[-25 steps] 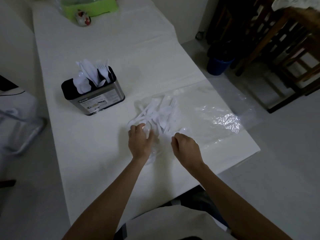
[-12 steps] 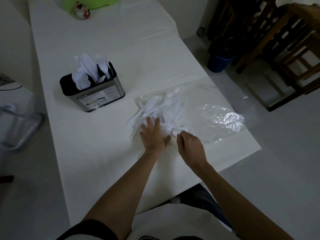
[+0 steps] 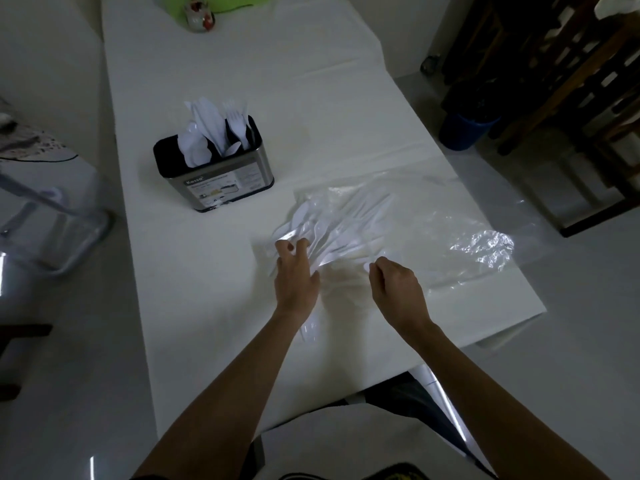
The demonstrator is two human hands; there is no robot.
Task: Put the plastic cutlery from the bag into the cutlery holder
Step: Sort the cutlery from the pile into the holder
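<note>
- The left hand (image 3: 294, 275) is lying spread, fingers apart, on the cutlery (image 3: 332, 230) at the bag (image 3: 433, 237) mouth, gripping nothing.
- The right hand (image 3: 394, 289) is curling loosely; whether it is pinching the film, I cannot tell.
- Better to be pinning the film while drawing a few handles out together toward the holder (image 3: 214, 174), far-left.

glossy clear plastic bag (image 3: 450, 233); brushed metal cutlery holder (image 3: 221, 181); matt table (image 3: 277, 81).

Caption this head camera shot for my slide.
Both hands, left hand and right hand, work white cutlery from a clear bag beside the half-filled holder.
</note>
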